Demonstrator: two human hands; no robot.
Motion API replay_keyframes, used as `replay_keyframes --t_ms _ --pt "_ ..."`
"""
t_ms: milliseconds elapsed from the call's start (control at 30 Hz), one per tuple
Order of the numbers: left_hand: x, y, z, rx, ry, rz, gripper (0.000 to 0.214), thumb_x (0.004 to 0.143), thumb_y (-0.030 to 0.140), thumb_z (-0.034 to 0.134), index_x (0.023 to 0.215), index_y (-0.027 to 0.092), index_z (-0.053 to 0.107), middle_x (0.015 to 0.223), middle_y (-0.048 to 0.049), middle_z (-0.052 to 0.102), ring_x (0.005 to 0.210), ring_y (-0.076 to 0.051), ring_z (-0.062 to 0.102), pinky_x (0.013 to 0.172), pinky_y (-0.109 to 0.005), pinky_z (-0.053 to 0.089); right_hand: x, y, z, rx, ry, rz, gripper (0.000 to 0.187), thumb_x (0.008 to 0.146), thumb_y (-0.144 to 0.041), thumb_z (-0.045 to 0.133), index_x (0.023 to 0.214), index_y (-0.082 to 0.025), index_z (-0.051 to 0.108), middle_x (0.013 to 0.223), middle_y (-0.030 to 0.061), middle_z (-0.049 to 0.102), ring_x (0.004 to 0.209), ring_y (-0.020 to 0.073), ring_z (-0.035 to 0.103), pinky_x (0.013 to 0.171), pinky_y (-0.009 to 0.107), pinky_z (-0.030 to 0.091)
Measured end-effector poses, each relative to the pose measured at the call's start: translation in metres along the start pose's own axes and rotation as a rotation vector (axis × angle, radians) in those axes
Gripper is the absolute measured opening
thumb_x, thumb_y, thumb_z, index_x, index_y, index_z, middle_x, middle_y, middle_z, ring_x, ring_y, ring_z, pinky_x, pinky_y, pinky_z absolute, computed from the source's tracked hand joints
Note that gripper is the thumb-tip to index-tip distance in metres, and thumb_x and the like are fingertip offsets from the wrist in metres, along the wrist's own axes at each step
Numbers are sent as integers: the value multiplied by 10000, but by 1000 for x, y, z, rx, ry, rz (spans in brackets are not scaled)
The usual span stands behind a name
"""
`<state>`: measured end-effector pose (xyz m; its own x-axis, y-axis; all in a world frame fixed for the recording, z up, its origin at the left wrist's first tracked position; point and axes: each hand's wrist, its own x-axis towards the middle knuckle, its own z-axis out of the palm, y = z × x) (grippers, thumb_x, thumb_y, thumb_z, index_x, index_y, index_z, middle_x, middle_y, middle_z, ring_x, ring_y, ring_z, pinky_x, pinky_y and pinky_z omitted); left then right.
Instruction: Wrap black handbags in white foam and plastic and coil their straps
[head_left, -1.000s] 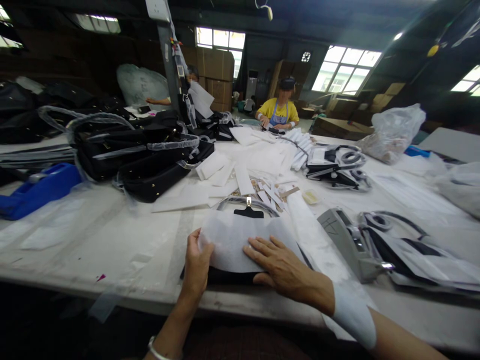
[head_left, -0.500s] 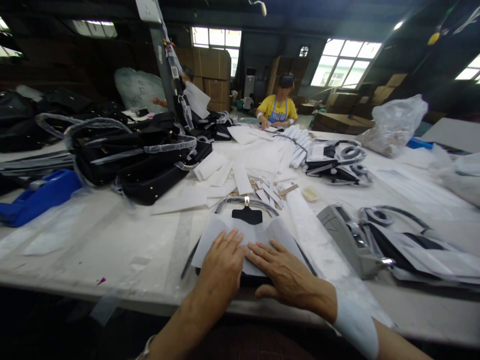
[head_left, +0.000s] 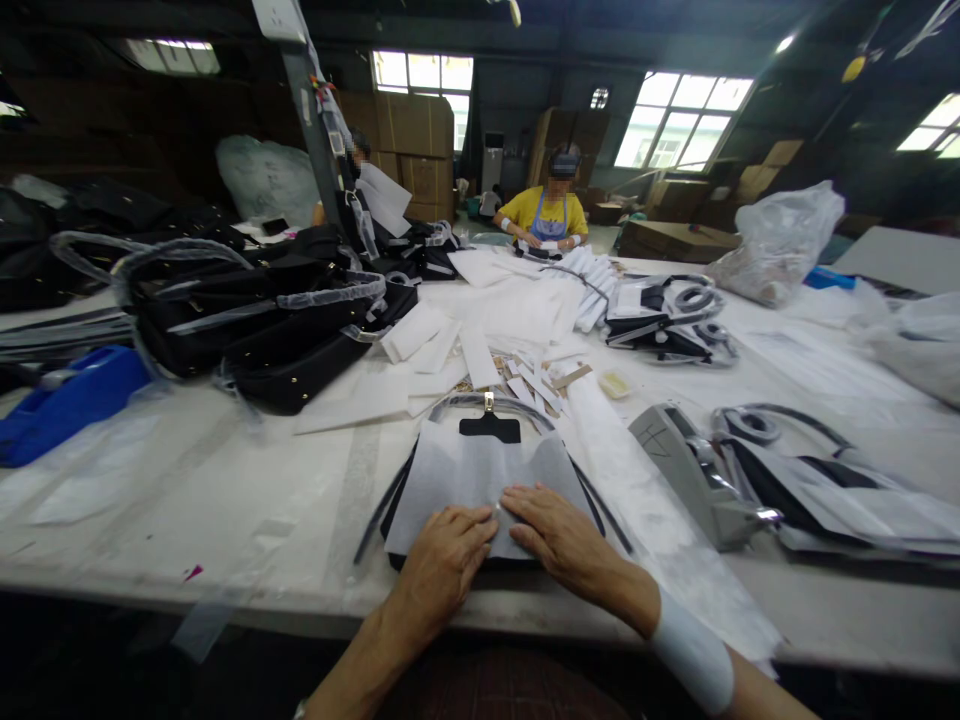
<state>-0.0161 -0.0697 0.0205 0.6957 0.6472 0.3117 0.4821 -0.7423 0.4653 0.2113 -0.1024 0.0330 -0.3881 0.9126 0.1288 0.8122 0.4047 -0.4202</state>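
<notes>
In front of me a black handbag (head_left: 490, 429) lies flat near the table's front edge, its wrapped handle (head_left: 450, 400) pointing away. A sheet of white tissue paper (head_left: 450, 465) covers most of its body; the black tab with a gold clasp shows above the paper. My left hand (head_left: 448, 550) rests on the paper's lower left part, fingers stretched out. Beside it my right hand (head_left: 555, 535) lies on the lower right part, fingers also extended. A small clear, shiny piece (head_left: 504, 515) shows between the fingertips of both hands.
Several black handbags (head_left: 300, 350) pile up at left, behind a blue tape dispenser (head_left: 82, 400). A grey tape dispenser (head_left: 697, 480) and another bag (head_left: 825, 480) lie at right. Paper strips (head_left: 532, 385) are scattered ahead. A co-worker (head_left: 551, 210) sits across the table (head_left: 247, 520).
Both hands have slid down the paper toward me, uncovering more of its upper part. The clear piece between the fingertips now shows. My view has shifted slightly.
</notes>
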Motion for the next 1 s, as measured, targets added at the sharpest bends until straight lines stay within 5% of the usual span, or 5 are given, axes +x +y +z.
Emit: replay_keyframes --t_ms 200,433,533,633,1000 --pt "26 20 -11 148 -224 -62 177 927 145 486 888 181 655 910 -79 681 885 -230 597 815 -362 480 4 -6 -1 -106 -26 -40 388 985 -297 501 1352 -189 568 1386 123 581 1295 287 528 1093 517 422" --pt "34 4 -2 -15 -84 -167 126 875 111 524 942 195 589 984 -45 641 926 -194 595 820 -312 490 5 -8 -1 -52 70 -47 313 967 -252 528 1261 -216 628 1273 107 665 1193 266 611 1076 492 437" --pt "29 -4 7 -80 -15 -98 222 872 95 531 1061 200 580 1098 -61 646 1004 -200 603 877 -329 496 3 -9 -2 -24 97 -60 328 969 -220 512 1280 -245 614 1250 84 680 1163 243 627 1087 483 420" --pt "24 -8 16 -39 7 -42 142 909 139 527 994 194 627 956 -62 685 912 -214 625 838 -342 505 3 -11 -1 -35 69 -54 301 968 -201 500 1236 -238 632 1215 82 696 1123 233 643 1077 472 425" --pt "30 1 11 108 -116 -234 94 890 140 576 934 195 638 931 -38 681 901 -226 610 809 -343 468 15 -19 -6 -66 -89 48 196 924 -182 558 1047 -216 707 1125 62 713 1061 245 636 1034 414 417"
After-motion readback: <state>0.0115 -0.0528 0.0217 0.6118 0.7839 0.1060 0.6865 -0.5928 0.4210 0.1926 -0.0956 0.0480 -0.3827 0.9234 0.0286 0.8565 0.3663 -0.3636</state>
